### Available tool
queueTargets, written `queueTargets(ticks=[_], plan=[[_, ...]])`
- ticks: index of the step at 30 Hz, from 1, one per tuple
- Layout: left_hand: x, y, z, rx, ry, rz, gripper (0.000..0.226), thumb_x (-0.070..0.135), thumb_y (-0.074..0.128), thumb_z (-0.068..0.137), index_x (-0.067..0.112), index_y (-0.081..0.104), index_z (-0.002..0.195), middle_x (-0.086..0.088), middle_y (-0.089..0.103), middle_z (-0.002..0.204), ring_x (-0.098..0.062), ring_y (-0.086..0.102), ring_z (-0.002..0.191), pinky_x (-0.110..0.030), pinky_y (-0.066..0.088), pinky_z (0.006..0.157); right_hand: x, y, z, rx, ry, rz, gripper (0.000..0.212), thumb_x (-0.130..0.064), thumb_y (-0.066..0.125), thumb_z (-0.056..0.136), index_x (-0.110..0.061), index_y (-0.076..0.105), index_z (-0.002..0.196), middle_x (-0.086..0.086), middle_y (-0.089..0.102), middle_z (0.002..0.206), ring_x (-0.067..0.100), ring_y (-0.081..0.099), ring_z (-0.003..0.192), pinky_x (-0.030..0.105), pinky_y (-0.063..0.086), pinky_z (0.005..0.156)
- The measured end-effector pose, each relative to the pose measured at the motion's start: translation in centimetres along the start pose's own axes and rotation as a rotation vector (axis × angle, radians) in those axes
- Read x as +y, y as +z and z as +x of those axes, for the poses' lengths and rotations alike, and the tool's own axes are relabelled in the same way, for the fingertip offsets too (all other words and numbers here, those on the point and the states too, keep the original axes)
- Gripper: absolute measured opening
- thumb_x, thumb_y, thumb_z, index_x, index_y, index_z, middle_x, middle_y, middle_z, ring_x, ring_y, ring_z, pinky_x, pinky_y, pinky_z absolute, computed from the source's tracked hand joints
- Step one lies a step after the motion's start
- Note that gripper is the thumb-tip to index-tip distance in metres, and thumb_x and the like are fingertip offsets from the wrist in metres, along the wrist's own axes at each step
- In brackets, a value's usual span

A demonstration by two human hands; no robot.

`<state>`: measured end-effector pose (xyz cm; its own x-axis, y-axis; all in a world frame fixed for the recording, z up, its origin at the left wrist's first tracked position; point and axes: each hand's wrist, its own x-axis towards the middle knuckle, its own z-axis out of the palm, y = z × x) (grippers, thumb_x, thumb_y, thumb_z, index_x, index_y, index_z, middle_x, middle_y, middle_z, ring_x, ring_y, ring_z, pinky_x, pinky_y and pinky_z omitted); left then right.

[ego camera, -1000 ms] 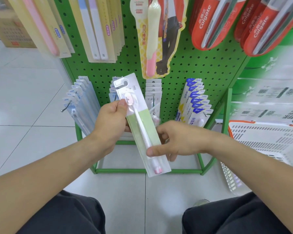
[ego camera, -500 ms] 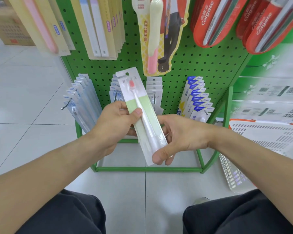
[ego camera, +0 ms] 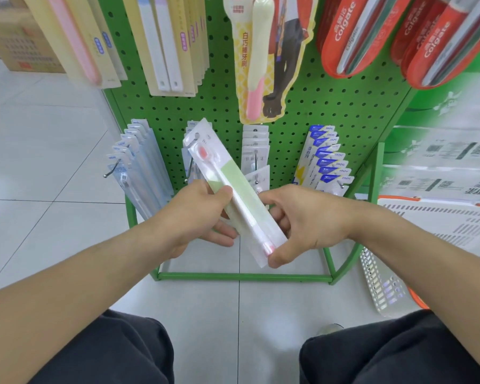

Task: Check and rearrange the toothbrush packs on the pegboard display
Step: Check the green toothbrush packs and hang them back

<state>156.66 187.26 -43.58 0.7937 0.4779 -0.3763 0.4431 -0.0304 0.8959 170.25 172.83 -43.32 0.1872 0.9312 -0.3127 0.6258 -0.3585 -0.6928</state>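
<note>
A clear toothbrush pack [ego camera: 237,191] with a pale green card and a white brush with a pink head and pink tip is held in both hands in front of the green pegboard [ego camera: 330,106]. My left hand [ego camera: 198,214] grips its middle from the left, thumb on the front. My right hand [ego camera: 302,220] pinches its lower end, thumb at the bottom corner. The pack tilts, hang hole up and to the left, over the second peg's row of similar packs [ego camera: 190,151]. Its hang hole is off the peg.
The bottom row carries clear blue packs [ego camera: 139,164], white packs [ego camera: 255,151] and blue-topped packs [ego camera: 326,162]. Above hang yellow packs [ego camera: 166,42], a figure-shaped pack [ego camera: 261,56] and red Colgate packs [ego camera: 372,31]. A white basket [ego camera: 432,245] stands at the right, a cardboard box [ego camera: 20,42] far left.
The pack has turned over: its back faced me a second ago, and the brush front now shows. My right hand slid from the middle down to the pack's lower end.
</note>
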Motion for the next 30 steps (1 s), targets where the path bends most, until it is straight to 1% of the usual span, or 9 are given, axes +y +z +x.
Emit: queueTargets(ticks=[4, 7, 10, 13, 17, 21, 24, 27, 30], plan=[[0.4, 0.4, -0.4, -0.125, -0.095, -0.098, 0.043, 0.04, 0.051, 0.103, 0.001, 0.069, 0.105, -0.018, 0.073, 0.092, -0.031, 0.073, 0.077, -0.043, 0.063, 0.077, -1.2, 1.7, 0.0, 0.128, -0.083, -0.454, 0.039, -0.028, 0.081, 0.072, -0.022, 0.049, 0.093, -0.009, 0.057, 0.07, 0.007, 0.054, 0.061, 0.029, 0.047, 0.058], [0.4, 0.5, -0.1, -0.133, -0.111, -0.124, 0.047, 0.037, 0.046, 0.106, -0.005, 0.066, 0.103, -0.023, 0.074, 0.09, -0.039, 0.073, 0.087, -0.049, 0.06, 0.086, -2.0, 2.3, -0.2, 0.083, -0.082, -0.445, 0.045, -0.048, 0.078, 0.079, -0.022, 0.051, 0.105, -0.017, 0.058, 0.087, 0.007, 0.062, 0.079, 0.027, 0.051, 0.072], [0.2, 0.4, 0.0, -0.09, -0.118, -0.16, 0.041, 0.025, 0.039, 0.109, -0.011, 0.056, 0.115, -0.03, 0.072, 0.101, -0.044, 0.072, 0.096, -0.055, 0.058, 0.089, -1.8, 1.8, 0.0, 0.008, 0.02, -0.344, 0.07, -0.067, 0.075, 0.074, -0.027, 0.052, 0.127, -0.018, 0.06, 0.113, 0.002, 0.065, 0.094, 0.025, 0.052, 0.083], [0.2, 0.4, 0.1, -0.043, -0.128, -0.205, 0.032, 0.016, 0.037, 0.109, -0.007, 0.056, 0.12, -0.029, 0.073, 0.102, -0.044, 0.072, 0.094, -0.056, 0.058, 0.085, -0.8, 1.1, 0.4, 0.093, 0.051, -0.223, 0.075, -0.065, 0.082, 0.067, -0.029, 0.052, 0.125, -0.018, 0.063, 0.105, -0.001, 0.067, 0.086, 0.028, 0.055, 0.082], [0.2, 0.5, 0.0, -0.09, -0.161, -0.28, 0.027, 0.013, 0.036, 0.109, 0.002, 0.06, 0.118, -0.023, 0.075, 0.102, -0.04, 0.073, 0.094, -0.053, 0.059, 0.079, 0.2, 0.7, 1.0, 0.228, 0.074, -0.058, 0.093, -0.054, 0.092, 0.058, -0.031, 0.043, 0.133, -0.012, 0.068, 0.092, 0.001, 0.067, 0.076, 0.029, 0.055, 0.076], [0.1, 0.7, 0.0, -0.145, -0.174, -0.307, 0.029, 0.013, 0.035, 0.109, 0.005, 0.063, 0.116, -0.019, 0.076, 0.105, -0.038, 0.073, 0.099, -0.053, 0.058, 0.083, 0.8, 1.2, 1.7, 0.234, 0.084, 0.039, 0.126, -0.05, 0.096, 0.051, -0.036, 0.02, 0.15, -0.01, 0.064, 0.097, 0.006, 0.066, 0.075, 0.03, 0.053, 0.073], [-0.1, 0.4, 0.2, -0.219, -0.166, -0.296, 0.038, 0.023, 0.031, 0.11, 0.007, 0.06, 0.128, -0.019, 0.074, 0.111, -0.04, 0.072, 0.102, -0.056, 0.055, 0.092, 0.7, 1.8, 2.0, 0.256, 0.077, 0.103, 0.143, -0.044, 0.099, 0.049, -0.038, 0.004, 0.155, -0.007, 0.062, 0.098, 0.0, 0.063, 0.073, 0.024, 0.049, 0.071], [-0.1, 0.0, 0.1, -0.366, -0.166, -0.296, 0.048, 0.043, 0.023, 0.109, 0.021, 0.059, 0.132, -0.019, 0.072, 0.116, -0.045, 0.069, 0.106, -0.055, 0.054, 0.094, 0.5, 1.9, 2.4, 0.377, 0.069, 0.189, 0.141, -0.038, 0.099, 0.053, -0.027, 0.005, 0.157, -0.009, 0.067, 0.083, -0.006, 0.062, 0.067, 0.016, 0.048, 0.066], [-0.1, -0.2, -0.2, -0.465, -0.156, -0.268, 0.051, 0.053, 0.02, 0.106, 0.033, 0.058, 0.134, -0.024, 0.072, 0.113, -0.045, 0.069, 0.105, -0.051, 0.056, 0.092, 0.5, 1.3, 2.8, 0.529, 0.089, 0.239, 0.138, -0.04, 0.098, 0.052, -0.018, 0.012, 0.158, -0.016, 0.07, 0.075, -0.006, 0.064, 0.069, 0.02, 0.051, 0.074]])
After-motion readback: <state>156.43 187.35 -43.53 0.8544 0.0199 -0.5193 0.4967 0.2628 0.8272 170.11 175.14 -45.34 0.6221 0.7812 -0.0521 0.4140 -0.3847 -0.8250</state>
